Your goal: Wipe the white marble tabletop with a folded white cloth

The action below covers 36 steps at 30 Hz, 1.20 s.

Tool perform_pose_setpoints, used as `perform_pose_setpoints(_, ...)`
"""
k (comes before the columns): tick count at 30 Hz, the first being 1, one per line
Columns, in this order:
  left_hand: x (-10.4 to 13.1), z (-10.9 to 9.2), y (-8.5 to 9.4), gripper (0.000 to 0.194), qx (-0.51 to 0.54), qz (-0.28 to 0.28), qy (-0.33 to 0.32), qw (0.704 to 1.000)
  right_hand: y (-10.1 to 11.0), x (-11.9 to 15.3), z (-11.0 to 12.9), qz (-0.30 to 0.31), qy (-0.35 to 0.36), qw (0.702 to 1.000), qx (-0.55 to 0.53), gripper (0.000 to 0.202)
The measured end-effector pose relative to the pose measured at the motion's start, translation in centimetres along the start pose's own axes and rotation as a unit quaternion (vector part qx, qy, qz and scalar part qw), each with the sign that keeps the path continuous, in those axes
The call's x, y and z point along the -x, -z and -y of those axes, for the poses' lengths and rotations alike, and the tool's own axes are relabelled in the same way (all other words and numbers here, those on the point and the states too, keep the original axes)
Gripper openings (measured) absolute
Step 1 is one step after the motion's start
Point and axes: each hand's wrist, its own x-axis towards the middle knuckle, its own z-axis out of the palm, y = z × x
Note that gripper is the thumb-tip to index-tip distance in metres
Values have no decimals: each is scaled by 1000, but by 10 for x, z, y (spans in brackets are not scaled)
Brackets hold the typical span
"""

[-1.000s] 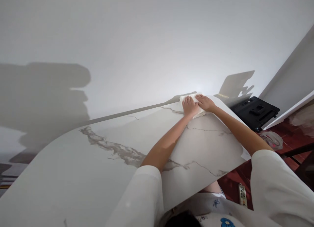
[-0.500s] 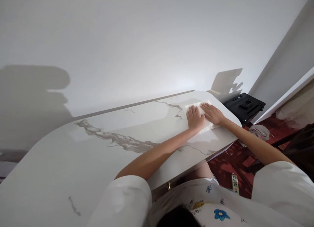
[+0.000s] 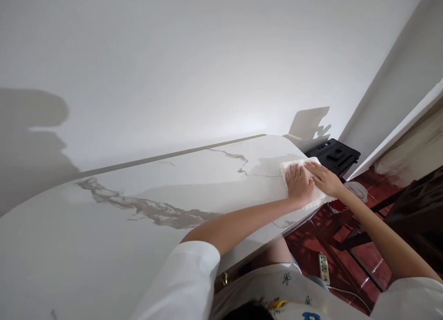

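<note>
A white cloth (image 3: 317, 199) lies flat at the right end of the white marbled table (image 3: 194, 177), reaching the table's rounded right edge. My left hand (image 3: 299, 185) rests palm down on the cloth, its fingers laid out over it. Just to its right, my right hand (image 3: 324, 178) also presses flat on the cloth with fingers stretched. The two hands are close together, and neither is wrapped round the cloth. Their palms and the part of the cloth below them are hidden.
A black case (image 3: 334, 156) stands beyond the table's right end against the wall. On the red floor are a clear plastic bag (image 3: 356, 191) and a power strip (image 3: 324, 268) with a white cable. Dark wooden furniture (image 3: 411, 209) stands at the right.
Both hands and the cloth have slid right across the table to its right edge. The view has shifted a little, and more of the dark furniture and the cable shows.
</note>
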Motion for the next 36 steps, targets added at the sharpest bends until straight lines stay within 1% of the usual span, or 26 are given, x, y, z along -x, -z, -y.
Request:
perform_pose_setpoints(2,-21,0,-7,55,-3,-11,-6,1000,-1,-14,-14,1,-18,1000,8,50)
perform_pose_setpoints(4,-44,4,-12,53,-13,-32,-17,999,-5,-33,-25,4,-35,999,17,49)
perform_pose_setpoints(6,-67,13,-15,52,-31,-58,-29,997,-10,-56,-33,13,-45,999,21,50)
perform_pose_setpoints(8,-90,26,-13,51,-59,-76,-38,995,-16,-82,-40,22,-52,998,20,51)
perform_pose_setpoints(11,-124,47,-4,50,-97,-81,-47,991,-28,-123,-47,28,-66,997,16,51)
perform_pose_setpoints(14,-153,69,11,49,-108,-81,-41,990,-41,-163,-50,27,-68,997,8,51)
perform_pose_setpoints(16,-166,85,22,49,-112,-85,-30,990,-49,-188,-45,28,-57,998,5,50)
perform_pose_setpoints(18,-172,103,35,49,-121,-92,-24,988,-56,-209,-35,31,-35,999,8,50)
perform_pose_setpoints(20,-171,125,51,48,-133,-99,-22,986,-62,-227,-19,38,-13,999,9,50)
perform_pose_setpoints(22,-163,149,70,47,-145,-101,-23,984,-67,-243,1,51,3,999,2,49)
perform_pose_setpoints(25,-142,187,101,46,-162,-93,-26,982,-76,-263,38,82,37,996,-22,48)
perform_pose_setpoints(27,-122,212,121,47,-173,-93,-19,980,-85,-274,68,79,75,993,-36,49)
perform_pose_setpoints(30,-90,250,152,47,-193,-110,-3,975,-100,-286,123,49,122,990,-51,50)
perform_pose_setpoints(32,-67,277,175,47,-196,-114,11,974,-110,-292,166,44,145,987,-57,49)
perform_pose_setpoints(34,-45,304,201,48,-181,-108,42,977,-118,-298,211,49,165,983,-61,49)
perform_pose_setpoints(36,-22,330,227,47,-165,-105,90,977,-126,-303,257,51,184,979,-66,49)
